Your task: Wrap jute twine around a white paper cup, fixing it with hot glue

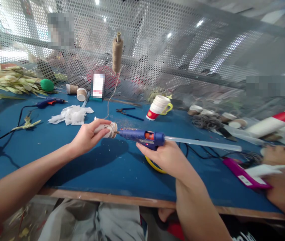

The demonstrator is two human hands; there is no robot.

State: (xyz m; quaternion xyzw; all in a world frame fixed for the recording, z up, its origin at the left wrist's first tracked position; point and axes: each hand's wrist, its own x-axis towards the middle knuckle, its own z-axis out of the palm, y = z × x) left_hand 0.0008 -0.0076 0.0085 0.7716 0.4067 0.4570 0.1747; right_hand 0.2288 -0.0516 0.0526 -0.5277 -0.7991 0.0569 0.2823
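My left hand (88, 135) is wrapped round a small white paper cup (107, 129), held on its side above the blue table (102, 167). My right hand (166, 157) grips a blue hot glue gun (142, 136) whose nozzle touches the cup's end. A clear glue stick (202, 143) juts out of the gun's back to the right. A thin twine strand (112, 97) runs from the cup area up to a hanging twine spool (117, 52).
A second glue gun (49, 102), crumpled white paper (70, 115), pliers (128, 113), a stack of paper cups with a yellow handle (158, 107), dried leaves (9, 82) and a green ball (47, 85) lie on the table. A perforated metal screen (182, 50) stands behind. Another person's hand (281, 155) rests at right.
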